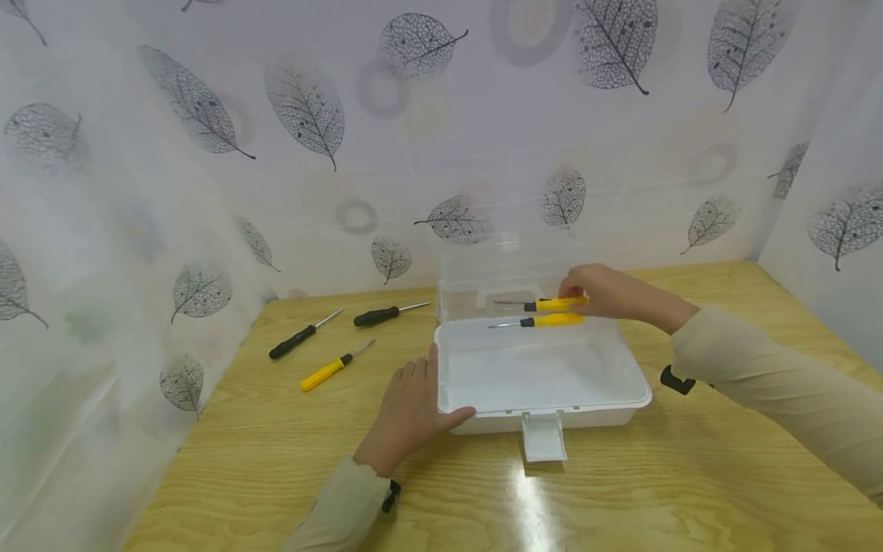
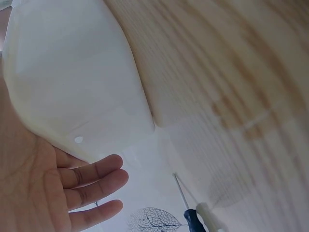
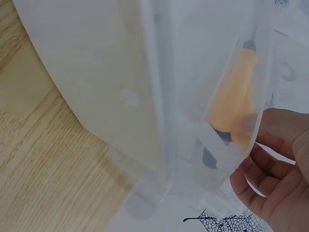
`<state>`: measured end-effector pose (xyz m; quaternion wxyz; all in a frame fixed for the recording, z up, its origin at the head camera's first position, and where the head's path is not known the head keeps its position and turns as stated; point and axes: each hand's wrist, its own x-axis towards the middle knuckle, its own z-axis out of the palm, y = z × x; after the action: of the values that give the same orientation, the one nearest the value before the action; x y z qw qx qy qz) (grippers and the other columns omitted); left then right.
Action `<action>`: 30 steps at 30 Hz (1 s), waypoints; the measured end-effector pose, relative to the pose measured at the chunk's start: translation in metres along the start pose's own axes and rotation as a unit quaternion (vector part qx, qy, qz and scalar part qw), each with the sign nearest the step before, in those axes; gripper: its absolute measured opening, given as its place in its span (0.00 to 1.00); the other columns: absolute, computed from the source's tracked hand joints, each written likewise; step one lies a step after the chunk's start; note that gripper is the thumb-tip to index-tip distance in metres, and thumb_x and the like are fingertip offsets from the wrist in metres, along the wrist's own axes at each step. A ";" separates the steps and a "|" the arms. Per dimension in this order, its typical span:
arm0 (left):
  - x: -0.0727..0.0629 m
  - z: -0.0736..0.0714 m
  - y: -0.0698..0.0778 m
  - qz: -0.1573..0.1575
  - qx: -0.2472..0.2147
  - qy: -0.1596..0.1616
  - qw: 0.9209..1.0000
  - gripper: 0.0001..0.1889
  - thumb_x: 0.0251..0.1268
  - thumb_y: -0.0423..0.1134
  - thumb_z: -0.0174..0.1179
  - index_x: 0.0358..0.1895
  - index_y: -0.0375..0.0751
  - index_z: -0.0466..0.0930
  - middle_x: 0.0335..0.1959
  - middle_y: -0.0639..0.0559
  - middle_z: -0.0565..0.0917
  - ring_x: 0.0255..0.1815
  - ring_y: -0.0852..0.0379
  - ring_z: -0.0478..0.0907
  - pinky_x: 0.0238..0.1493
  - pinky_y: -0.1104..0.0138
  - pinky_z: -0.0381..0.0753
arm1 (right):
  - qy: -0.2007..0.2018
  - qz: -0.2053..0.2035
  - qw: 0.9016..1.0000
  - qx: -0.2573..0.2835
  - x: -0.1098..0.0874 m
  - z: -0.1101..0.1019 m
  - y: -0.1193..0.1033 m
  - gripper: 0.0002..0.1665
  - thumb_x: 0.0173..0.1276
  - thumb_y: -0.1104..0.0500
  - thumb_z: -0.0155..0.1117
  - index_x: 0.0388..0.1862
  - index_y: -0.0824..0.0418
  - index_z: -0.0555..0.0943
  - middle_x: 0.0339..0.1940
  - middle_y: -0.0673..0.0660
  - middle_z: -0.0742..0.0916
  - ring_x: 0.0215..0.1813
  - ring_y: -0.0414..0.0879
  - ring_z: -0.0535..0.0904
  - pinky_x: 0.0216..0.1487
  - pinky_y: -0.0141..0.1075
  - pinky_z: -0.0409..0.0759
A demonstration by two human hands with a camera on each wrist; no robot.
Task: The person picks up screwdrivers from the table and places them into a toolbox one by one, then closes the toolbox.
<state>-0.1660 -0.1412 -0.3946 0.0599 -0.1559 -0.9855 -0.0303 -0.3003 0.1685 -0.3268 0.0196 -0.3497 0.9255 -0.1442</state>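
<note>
A white plastic box (image 1: 538, 376) stands with its see-through lid (image 1: 458, 299) raised at the back. My left hand (image 1: 410, 410) rests against the box's left side, thumb on the front rim; the left wrist view shows its other fingers (image 2: 96, 191) extended. At the rear of the box, my right hand (image 1: 596, 291) pinches a yellow-handled screwdriver (image 1: 541, 305) by its handle, shaft to the left. Just in front of it is a second yellow screwdriver (image 1: 552, 320); whether it touches the box is unclear. Through translucent plastic, the right wrist view shows a blurred yellow handle (image 3: 234, 89) near my fingertips.
Left of the box, two black-handled screwdrivers (image 1: 375, 317) and another yellow screwdriver (image 1: 324, 376) lie on the wooden table (image 1: 276, 460). A front latch (image 1: 545, 438) hangs open. Leaf-patterned sheeting (image 1: 386, 192) encloses the table's back and sides.
</note>
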 end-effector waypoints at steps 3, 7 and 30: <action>0.000 0.000 0.000 -0.002 -0.005 -0.002 1.000 0.57 0.50 0.73 0.54 0.71 0.29 0.52 0.52 0.38 0.77 0.52 0.45 0.75 0.56 0.55 0.75 | 0.004 -0.003 1.000 -0.002 0.000 0.001 0.001 0.08 0.56 0.69 0.67 0.36 0.63 0.84 0.33 0.54 0.85 0.34 0.43 0.77 0.42 0.40 0.82; 0.000 -0.001 0.000 -0.004 -0.011 -0.006 1.000 0.57 0.50 0.73 0.54 0.71 0.29 0.52 0.53 0.38 0.77 0.52 0.45 0.75 0.57 0.55 0.75 | 0.008 -0.008 1.000 -0.001 -0.001 0.002 0.002 0.08 0.56 0.68 0.67 0.36 0.62 0.84 0.33 0.54 0.85 0.34 0.43 0.77 0.42 0.40 0.82; 0.001 -0.001 0.000 -0.006 -0.008 -0.008 1.000 0.57 0.49 0.74 0.54 0.71 0.29 0.52 0.52 0.38 0.77 0.52 0.45 0.75 0.57 0.55 0.75 | 0.013 -0.012 1.000 -0.002 -0.003 0.000 0.001 0.07 0.56 0.70 0.67 0.35 0.64 0.84 0.31 0.54 0.84 0.33 0.43 0.76 0.40 0.39 0.81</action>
<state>-0.1666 -0.1409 -0.3930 0.0510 -0.1505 -0.9866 -0.0372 -0.2985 0.1708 -0.3274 0.0052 -0.3587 0.9218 -0.1466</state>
